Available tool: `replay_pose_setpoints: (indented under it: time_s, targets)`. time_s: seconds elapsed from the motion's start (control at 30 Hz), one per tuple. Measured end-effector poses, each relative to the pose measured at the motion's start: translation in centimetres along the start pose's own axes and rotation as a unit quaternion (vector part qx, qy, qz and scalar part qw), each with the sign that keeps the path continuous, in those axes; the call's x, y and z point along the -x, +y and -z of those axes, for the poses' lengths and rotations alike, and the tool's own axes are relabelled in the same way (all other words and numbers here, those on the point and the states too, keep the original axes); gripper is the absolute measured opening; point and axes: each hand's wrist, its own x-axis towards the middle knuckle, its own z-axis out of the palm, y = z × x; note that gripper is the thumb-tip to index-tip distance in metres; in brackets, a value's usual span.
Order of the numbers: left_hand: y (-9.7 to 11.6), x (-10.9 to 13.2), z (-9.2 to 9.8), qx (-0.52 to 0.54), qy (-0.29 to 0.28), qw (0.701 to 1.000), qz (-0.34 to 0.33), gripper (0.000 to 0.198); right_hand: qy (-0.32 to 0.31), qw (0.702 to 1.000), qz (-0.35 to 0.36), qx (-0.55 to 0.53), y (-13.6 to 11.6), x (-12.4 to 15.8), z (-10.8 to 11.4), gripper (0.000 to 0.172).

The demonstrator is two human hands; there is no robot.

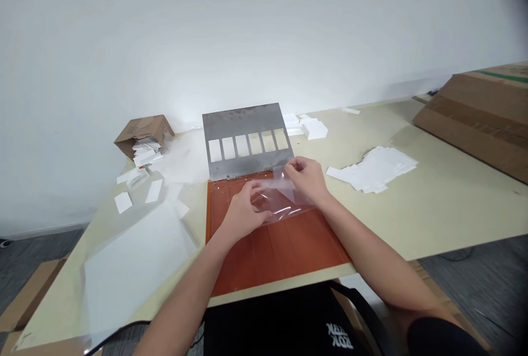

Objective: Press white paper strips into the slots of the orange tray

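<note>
A clear plastic film (275,197) hovers over the far part of an orange-brown board (284,246) lying on the table. My left hand (243,214) pinches the film's near left side. My right hand (307,179) pinches its far right corner, fingers closed on it. Just behind the board a grey metal plate (243,119) with a row of several rectangular windows stands tilted up from its hinged edge.
A stack of clear sheets (132,262) lies left of the board. White cards (375,168) are spread at right, more (313,127) behind the plate. A torn brown box (142,133) spills cards at back left. A large cardboard box (482,119) sits far right.
</note>
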Motion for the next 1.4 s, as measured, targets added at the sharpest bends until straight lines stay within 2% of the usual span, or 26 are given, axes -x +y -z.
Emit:
replay_pose_setpoints:
  time_s: [0.2, 0.5, 1.03, 1.27, 1.4]
  targets:
    - [-0.5, 0.1, 1.5, 0.015, -0.080, 0.996, 0.035, 0.059, -0.032, 0.992, -0.069, 0.102, 2.0, -2.0, 1.0, 0.017]
    - [0.1, 0.5, 3.5, 0.076, -0.166, 0.979, 0.085, 0.058, -0.082, 0.971, -0.085, 0.208, 3.0, -2.8, 1.0, 0.018]
    - [0.5, 1.0, 5.0, 0.053, -0.220, 0.965, 0.130, 0.065, -0.116, 0.962, -0.056, 0.241, 3.4, -3.0, 1.4, 0.016]
    - [0.3, 0.7, 6.1, 0.089, -0.304, 0.939, 0.135, 0.063, -0.112, 0.962, -0.040, 0.244, 3.4, -2.9, 1.9, 0.010]
    - [0.2, 0.5, 7.0, 0.109, -0.352, 0.922, 0.117, 0.066, -0.135, 0.966, 0.012, 0.222, 3.6, -3.0, 2.4, 0.020]
